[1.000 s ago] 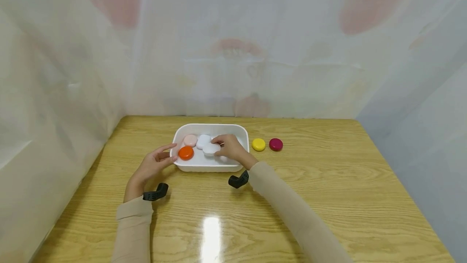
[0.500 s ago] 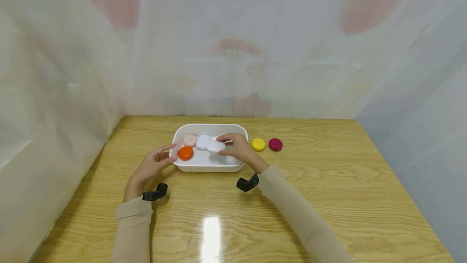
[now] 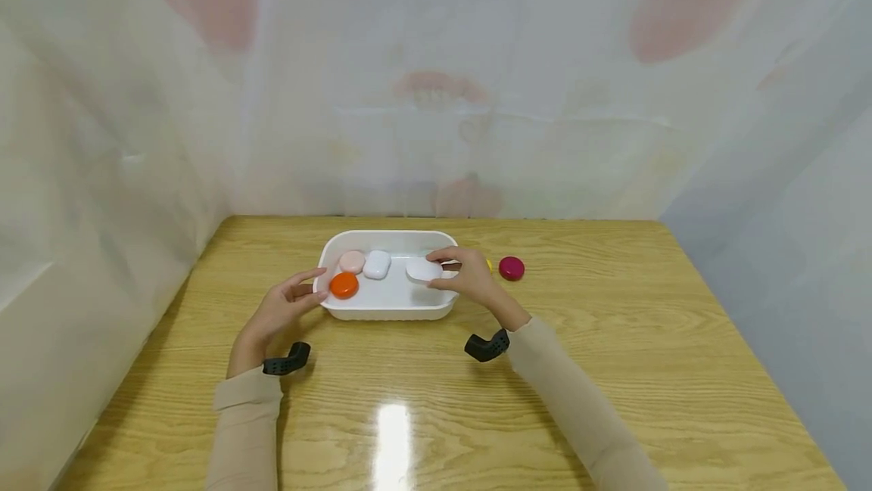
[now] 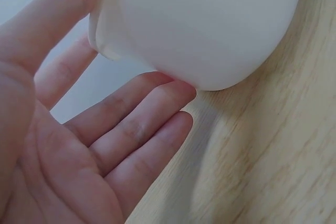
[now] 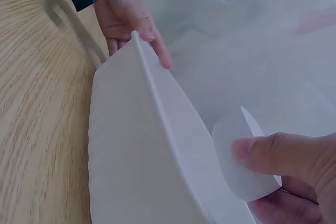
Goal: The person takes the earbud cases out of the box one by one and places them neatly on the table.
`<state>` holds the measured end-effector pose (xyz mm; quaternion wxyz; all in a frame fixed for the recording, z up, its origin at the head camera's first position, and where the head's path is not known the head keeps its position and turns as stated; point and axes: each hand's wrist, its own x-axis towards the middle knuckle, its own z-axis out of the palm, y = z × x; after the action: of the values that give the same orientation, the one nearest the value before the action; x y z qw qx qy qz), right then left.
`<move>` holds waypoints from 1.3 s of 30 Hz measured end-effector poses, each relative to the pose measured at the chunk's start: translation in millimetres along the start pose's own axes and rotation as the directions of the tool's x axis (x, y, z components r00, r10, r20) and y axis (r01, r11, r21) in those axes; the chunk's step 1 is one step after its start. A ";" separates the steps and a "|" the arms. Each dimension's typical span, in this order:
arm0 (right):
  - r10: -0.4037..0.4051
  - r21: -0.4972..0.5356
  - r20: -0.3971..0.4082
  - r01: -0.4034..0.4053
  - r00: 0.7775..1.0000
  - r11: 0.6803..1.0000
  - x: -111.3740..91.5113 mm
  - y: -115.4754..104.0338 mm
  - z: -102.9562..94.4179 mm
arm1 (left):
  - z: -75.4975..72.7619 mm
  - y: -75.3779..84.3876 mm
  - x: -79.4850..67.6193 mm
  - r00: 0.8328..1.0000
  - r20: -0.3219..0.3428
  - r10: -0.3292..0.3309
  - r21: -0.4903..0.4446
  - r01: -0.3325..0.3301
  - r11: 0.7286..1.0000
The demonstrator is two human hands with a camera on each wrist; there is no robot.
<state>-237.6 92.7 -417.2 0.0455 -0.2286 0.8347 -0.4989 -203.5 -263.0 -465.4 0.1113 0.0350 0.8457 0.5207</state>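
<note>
My left hand (image 3: 281, 312) holds the left end of a white plastic tub (image 3: 387, 314). In the left wrist view, several fingertips touch its outer wall while another finger reaches over the rim. Over the tub's right part, my right hand (image 3: 470, 277) pinches a white rounded piece (image 3: 424, 270) between thumb and fingers. The right wrist view shows that piece (image 5: 236, 156) with a smooth curved side and a thin, sharp edge. Inside the tub's left half lie an orange round piece (image 3: 344, 285), a pale pink round piece (image 3: 352, 261) and a white squarish piece (image 3: 377, 265).
Right of the tub on the wooden table (image 3: 613, 340) lies a dark red round piece (image 3: 512, 268). A yellow piece (image 3: 489, 266) is mostly hidden behind my right hand. Pale sheeting (image 3: 436, 150) closes off the back and both sides.
My right hand has moved right with the white rounded piece, away from the white squarish one, and now covers most of the yellow piece. My left hand has stayed at the tub's left end.
</note>
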 end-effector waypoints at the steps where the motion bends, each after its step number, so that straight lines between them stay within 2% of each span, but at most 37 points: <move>1: 0.002 0.001 -0.003 -0.002 1.000 1.000 -1.6 1.6 -2.2 | -0.2 0.1 -0.1 1.000 -0.002 -0.003 0.001 0.003 1.000; 6: 0.021 0.031 -0.026 -0.020 0.999 0.999 -11.1 8.3 -12.3 | -0.4 0.3 0.4 1.000 0.002 -0.008 0.002 0.008 1.000; 17: 0.003 0.129 -0.114 0.012 0.993 0.992 -34.4 22.6 -33.7 | 0.6 -0.7 0.1 1.000 0.000 -0.023 -0.009 0.023 1.000; 27: 0.018 0.083 -0.152 -0.006 0.988 0.997 -50.6 38.7 -50.1 | 0.9 -2.6 1.1 1.000 -0.001 -0.014 -0.010 0.014 1.000; 39: 0.113 0.099 -0.127 -0.100 0.985 0.990 -63.7 61.9 -52.1 | 0.4 -1.4 -0.2 0.999 0.004 -0.032 -0.030 0.032 0.999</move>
<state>-217.4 186.8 -453.8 0.0272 -0.1477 0.8231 -0.5476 -203.1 -263.3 -466.7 0.1217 0.0206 0.8381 0.5313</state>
